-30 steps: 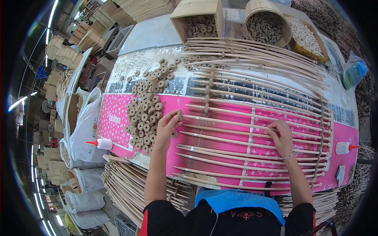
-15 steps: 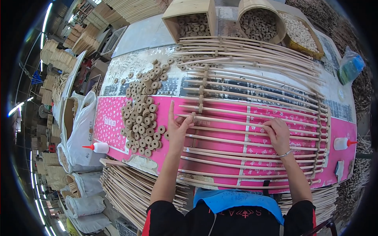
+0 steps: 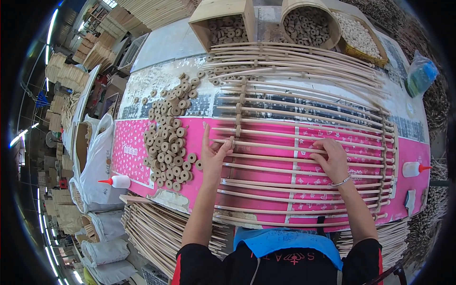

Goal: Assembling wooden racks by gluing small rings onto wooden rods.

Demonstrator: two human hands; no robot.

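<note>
Long thin wooden rods [image 3: 273, 110] lie side by side across the table, with wooden rings threaded near their ends. My left hand [image 3: 213, 154] is at the rods' left ends, its index finger pointing away from me. Its thumb and another finger pinch a small wooden ring [image 3: 232, 140] at the tip of one rod. My right hand [image 3: 332, 159], a metal bracelet at its wrist, has its thumb and fingertips closed on the same rod farther right. To the left of my left hand is a heap of loose wooden rings [image 3: 166, 142].
At the back stand a wooden box [image 3: 202, 28] and a round tub [image 3: 287, 21] of rings, beside a basket [image 3: 380, 61] of pale small pieces. White glue bottles with red tips lie at left [image 3: 121, 181] and right [image 3: 410, 169]. More rods [image 3: 156, 228] are stacked below the table's edge.
My right hand has shifted slightly left along the rod, and its fingers look a little more spread. My left hand keeps its pinch at the rod's tip. The whole view has shifted slightly.
</note>
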